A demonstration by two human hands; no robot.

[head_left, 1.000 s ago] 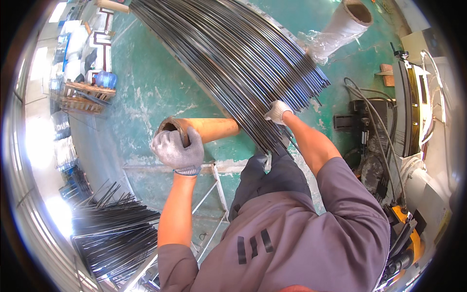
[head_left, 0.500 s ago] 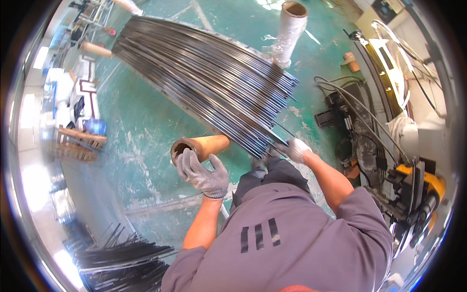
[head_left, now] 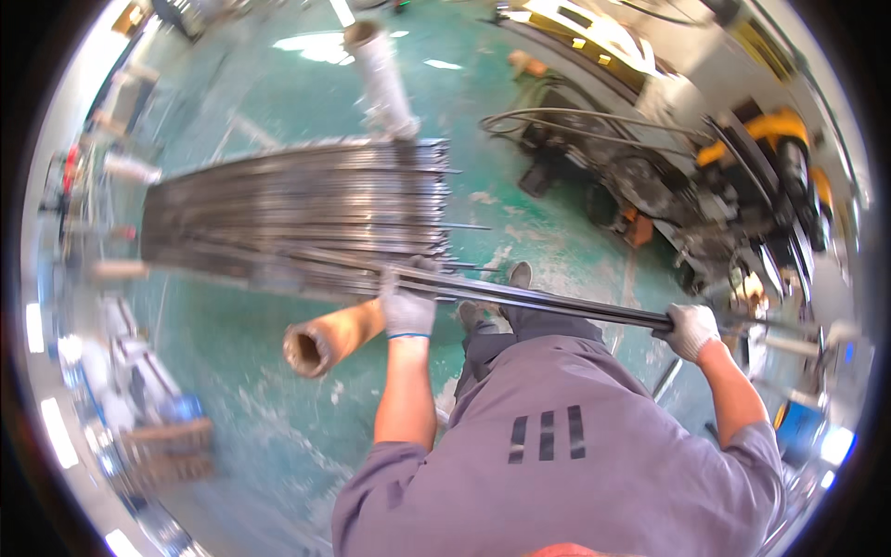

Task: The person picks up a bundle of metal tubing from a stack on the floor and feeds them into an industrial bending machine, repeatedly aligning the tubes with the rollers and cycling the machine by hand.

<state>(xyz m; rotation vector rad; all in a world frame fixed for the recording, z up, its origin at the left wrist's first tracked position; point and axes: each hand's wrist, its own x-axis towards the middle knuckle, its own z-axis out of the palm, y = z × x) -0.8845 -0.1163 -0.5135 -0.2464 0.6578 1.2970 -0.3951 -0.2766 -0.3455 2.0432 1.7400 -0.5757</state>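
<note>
A few long, thin dark metal bars [head_left: 557,304] stretch across in front of my body, sloping down to the right. My right hand [head_left: 692,332], in a pale glove, is closed around them near their right end. My gloved left hand [head_left: 408,308] wraps the same bars farther left, at the near edge of a wide pile of similar bars [head_left: 306,200]. The left fingertips are blurred. Beyond my left hand, the held bars run in over the pile, and their far ends cannot be told apart from it.
A brown cardboard tube [head_left: 348,334] lies by the pile's near side. A plastic-wrapped tube [head_left: 382,84] touches its far side. Machinery with cables [head_left: 613,167] and a yellow-and-black machine [head_left: 780,139] stand at the right. A wooden pallet [head_left: 167,450] sits at the lower left.
My right hand has moved right, drawing bars out from the pile's end. My left hand has gone from open above the cardboard tube to gripping the bars. The view has turned right.
</note>
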